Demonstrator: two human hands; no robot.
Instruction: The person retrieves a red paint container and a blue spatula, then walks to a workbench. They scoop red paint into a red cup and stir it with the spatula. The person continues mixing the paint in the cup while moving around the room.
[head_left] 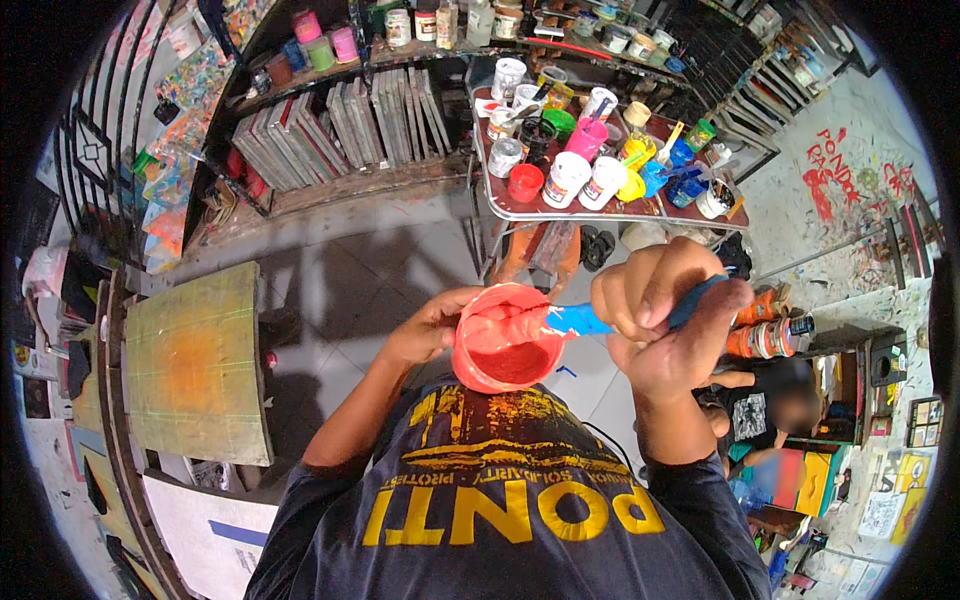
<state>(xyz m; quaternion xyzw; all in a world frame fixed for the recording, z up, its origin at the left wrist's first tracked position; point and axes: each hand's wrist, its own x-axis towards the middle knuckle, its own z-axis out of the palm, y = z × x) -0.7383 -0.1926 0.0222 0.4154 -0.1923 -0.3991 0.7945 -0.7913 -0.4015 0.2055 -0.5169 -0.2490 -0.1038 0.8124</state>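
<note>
My left hand (425,330) is wrapped round the side of a coral-red plastic cup (470,368), tipped so that its inside shows. Thick red-orange paint (512,364) coats the wall and covers the bottom. In a fist, my right hand (665,315) grips a blue stick (582,319) that enters the cup from the right. Coral paint covers the stick's far end, which rests within the cup; the exact shape of that end is hidden under the paint. Both hands are in front of my chest, above the tiled floor.
Ahead stands a low table (545,212) crowded with paint pots. Framed screens (345,125) lean on a shelf behind it. A yellowish printing screen (195,365) lies at left. On the right a person (765,410) sits near orange-and-white containers (765,338).
</note>
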